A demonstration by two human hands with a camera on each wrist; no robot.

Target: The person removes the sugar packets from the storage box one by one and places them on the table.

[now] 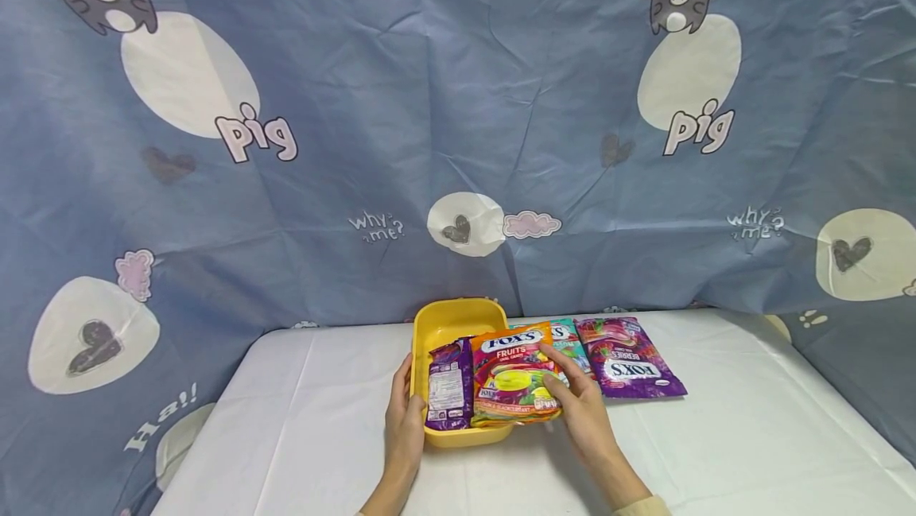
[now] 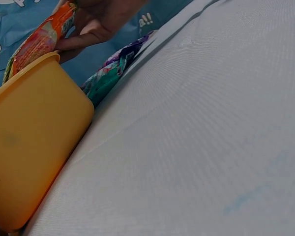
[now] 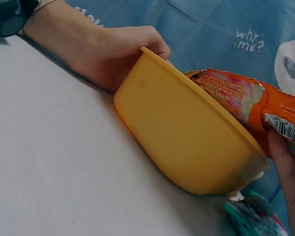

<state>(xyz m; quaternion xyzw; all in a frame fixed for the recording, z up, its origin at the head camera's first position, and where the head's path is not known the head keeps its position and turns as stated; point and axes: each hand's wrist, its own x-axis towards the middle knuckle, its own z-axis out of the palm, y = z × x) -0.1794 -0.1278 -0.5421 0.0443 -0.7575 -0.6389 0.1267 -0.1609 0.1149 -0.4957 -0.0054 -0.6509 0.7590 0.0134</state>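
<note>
A yellow plastic tub (image 1: 458,315) stands on the table; my left hand (image 1: 405,420) grips its left side, thumb at the rim. In the right wrist view, that hand (image 3: 115,54) curls over the tub's edge. My right hand (image 1: 583,409) holds an orange candy bag (image 1: 514,377) by its right side, thumb on the front. The orange bag is tilted and overlaps the tub's right rim, its left part reaching over the inside. Within the tub lies a purple candy bag (image 1: 447,389), back label up, partly covered by the orange bag.
To the right of the tub, a teal candy bag (image 1: 565,331) lies partly hidden behind the orange one. Beside it is another purple candy bag (image 1: 630,358), its print upside down. White cloth (image 1: 315,389) covers the table, and a blue printed curtain (image 1: 343,142) hangs behind.
</note>
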